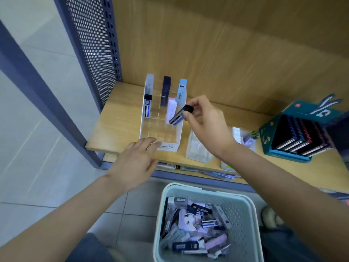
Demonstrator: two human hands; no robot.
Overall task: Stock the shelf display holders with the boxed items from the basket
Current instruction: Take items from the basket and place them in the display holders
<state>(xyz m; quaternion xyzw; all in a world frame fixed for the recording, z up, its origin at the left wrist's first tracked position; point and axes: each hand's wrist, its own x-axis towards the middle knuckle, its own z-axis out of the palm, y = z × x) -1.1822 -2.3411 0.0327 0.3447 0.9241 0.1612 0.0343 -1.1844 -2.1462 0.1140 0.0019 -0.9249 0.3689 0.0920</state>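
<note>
Pale wood-grain shelf [117, 112], with a clear, white-walled display holder [143, 118] standing near its left end, stepped into rows and columns of slots. Right hand [205, 121] above the holder's right column, thumb and fingers [195, 103] clamped on the upper end of a dark box [179, 115]. Box tilted, lower end aimed down and left toward a slot just in front of a pink box [171, 110], probably so as to slide in on end like its neighbours. Left hand [136, 159] flat and relaxed, fingers loosely apart and holding nothing, fingertips at the holder's front lip and seemingly touching it; likely there to keep the light holder from sliding during insertion. Already upright in the slots: a frosted white box [149, 84] and a black-and-white box [147, 105] in the left column, a navy box [166, 89] in the middle, a light blue box [181, 89] at the back right. Most front slots unfilled, by judgement a sign of an early stage in the stocking. In the way: the pink box close behind the target slot, the holder's right wall beside it, and hard-to-see clear dividers. Below the shelf edge, on the tiled floor, a pale green perforated basket [241, 220] with a jumble of more small boxes [196, 224]. Further right on the shelf, flat clear packets [198, 148] and a teal display carton [294, 137] of dark items, both well apart from the held box. At the left, a dark perforated metal panel [94, 44].
</note>
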